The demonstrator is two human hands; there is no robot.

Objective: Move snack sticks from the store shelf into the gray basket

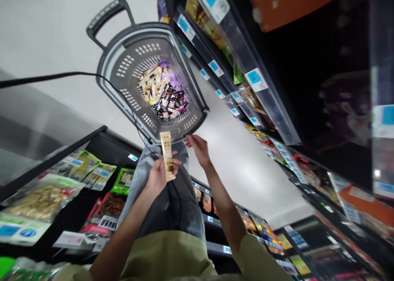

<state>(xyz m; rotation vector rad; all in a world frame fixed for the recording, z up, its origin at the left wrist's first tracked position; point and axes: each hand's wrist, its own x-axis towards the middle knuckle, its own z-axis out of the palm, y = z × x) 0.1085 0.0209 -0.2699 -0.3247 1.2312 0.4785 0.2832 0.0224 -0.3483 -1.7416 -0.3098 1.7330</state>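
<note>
My left hand [158,175] is closed around a slim beige snack packet [166,156], which stands upright in its fingers with printed writing on the front. Just to the right, my right hand [198,147] is at the near rim of a grey shopping basket [123,78]. Its fingers are slightly bent and apart, with nothing visible in them; whether they touch the rim I cannot tell. Inside the basket lie several similar beige packets [152,84], small dark-wrapped pieces [169,100] and a purple package [172,76].
Store shelves with price tags and snack bags rise along the right [255,80]. At the lower left another shelf holds bagged goods [43,199]. A black strap [61,74] crosses the basket's left side. Pale floor [46,35] surrounds the basket.
</note>
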